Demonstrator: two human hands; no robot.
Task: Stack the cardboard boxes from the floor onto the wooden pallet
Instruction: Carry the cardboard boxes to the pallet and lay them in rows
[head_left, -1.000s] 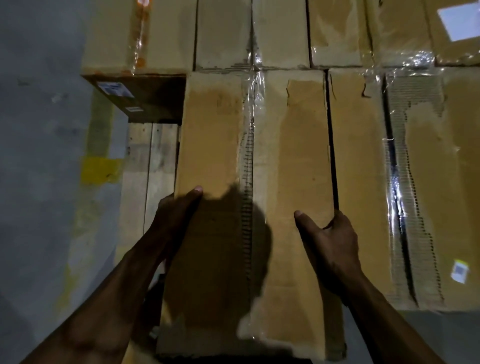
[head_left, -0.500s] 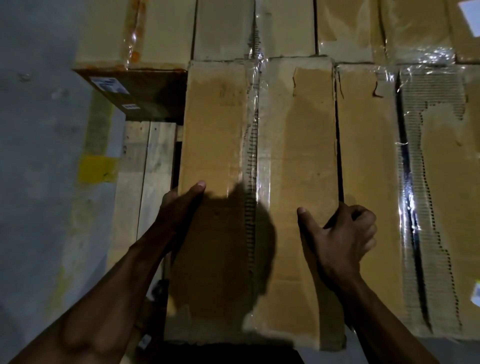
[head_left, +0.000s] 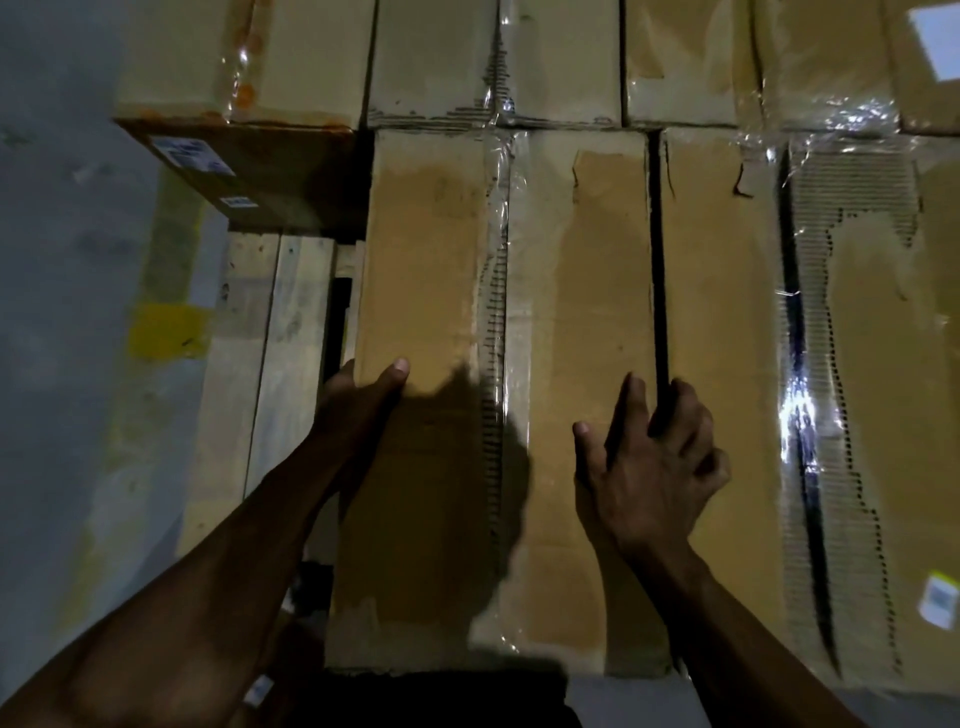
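A long taped cardboard box (head_left: 498, 291) lies on the wooden pallet (head_left: 270, 364), pressed between neighbouring boxes. My left hand (head_left: 358, 400) grips its left side, thumb on the top face. My right hand (head_left: 654, 457) rests on its right edge, with fingers spread over the dark gap toward the neighbouring box (head_left: 722, 364); the thumb lies on the top. The box's far end meets a back row of boxes (head_left: 431, 62).
Bare pallet slats show to the left of the box. A taller box with labels (head_left: 239, 171) stands at the back left. Grey concrete floor with a yellow mark (head_left: 166, 332) lies further left. More torn, taped boxes (head_left: 872, 364) fill the right.
The box has slid a little further onto the pallet against the back row. My right hand has come up from the gap and now lies more on top, fingers spread.
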